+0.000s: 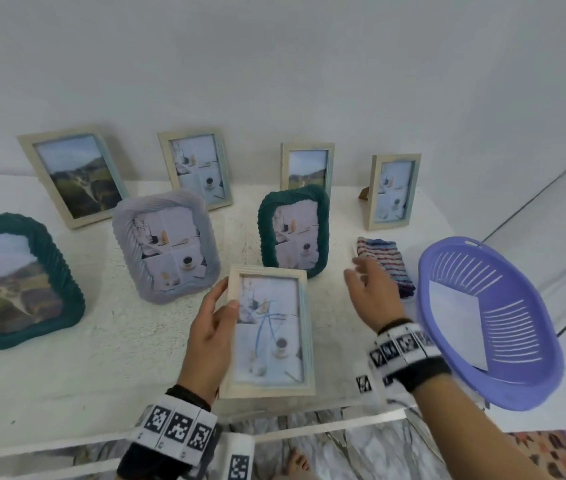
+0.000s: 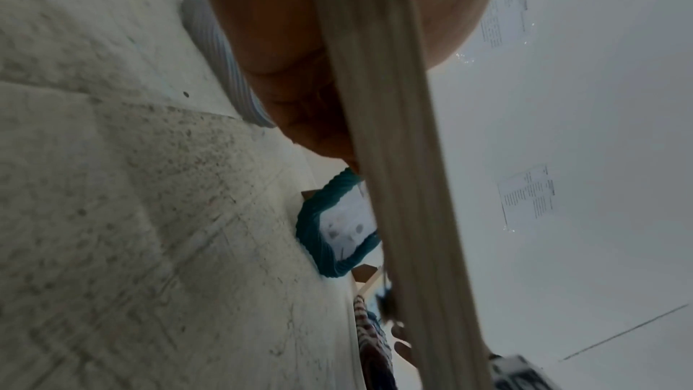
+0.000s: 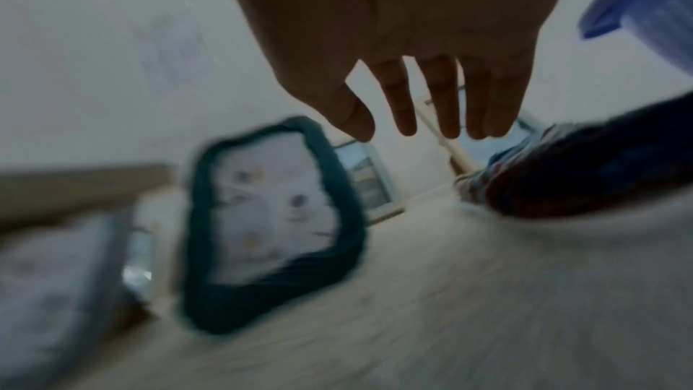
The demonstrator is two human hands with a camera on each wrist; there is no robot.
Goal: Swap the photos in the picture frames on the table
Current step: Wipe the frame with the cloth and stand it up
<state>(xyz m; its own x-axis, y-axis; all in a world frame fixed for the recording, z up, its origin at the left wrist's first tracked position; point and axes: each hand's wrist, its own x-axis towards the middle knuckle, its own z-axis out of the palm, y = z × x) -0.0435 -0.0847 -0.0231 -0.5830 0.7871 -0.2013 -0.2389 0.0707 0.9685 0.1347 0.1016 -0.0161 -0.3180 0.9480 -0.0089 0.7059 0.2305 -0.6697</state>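
Note:
My left hand grips the left edge of a pale wooden frame with a coffee-cup photo, thumb on its front, held near the table's front edge. In the left wrist view that frame's edge runs past my palm. My right hand hovers with straight fingers and holds nothing, between the held frame and a striped cloth. Behind stand a dark green frame and a grey ribbed frame, both with cup photos.
Several more frames stand along the wall: a landscape one, a cup one, a small landscape one, a cup one. A large green frame sits far left. A purple basket holding white paper sits at right.

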